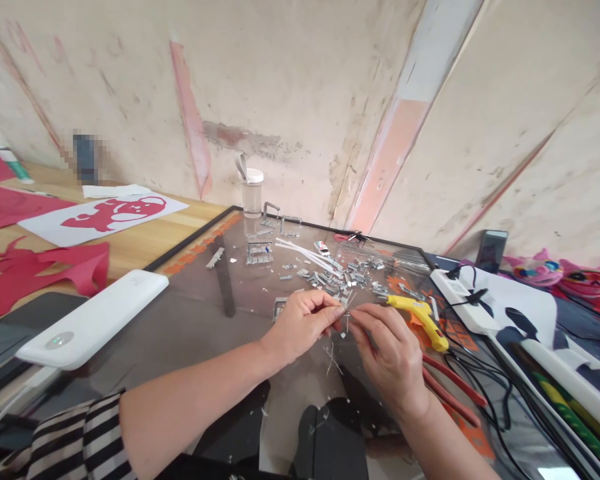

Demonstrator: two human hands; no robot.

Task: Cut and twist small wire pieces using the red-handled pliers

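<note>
My left hand (305, 323) hovers over the dark glass tabletop, thumb and fingers pinched on thin pale sticks (349, 308) that cross one another. Facing it, my right hand (393, 353) pinches the same sticks from the other side. Whether they are wire or plastic is too small to tell. Just beyond my fingers spreads a pile of small grey pieces (353, 275), with white strips (307, 255) lying behind. A yellow hot glue gun (423, 319) rests right of my right hand, and red-handled pliers (453, 390) lie by that wrist. Part of a small grey frame (279, 308) shows behind my left hand.
Small grey rack-like models (259, 253) and a lidded clear jar (252, 193) stand at the back. A white power bank (97, 313) lies left, near red paper cut-outs (45, 267). On the right are a power strip (463, 300) and black cables (495, 373).
</note>
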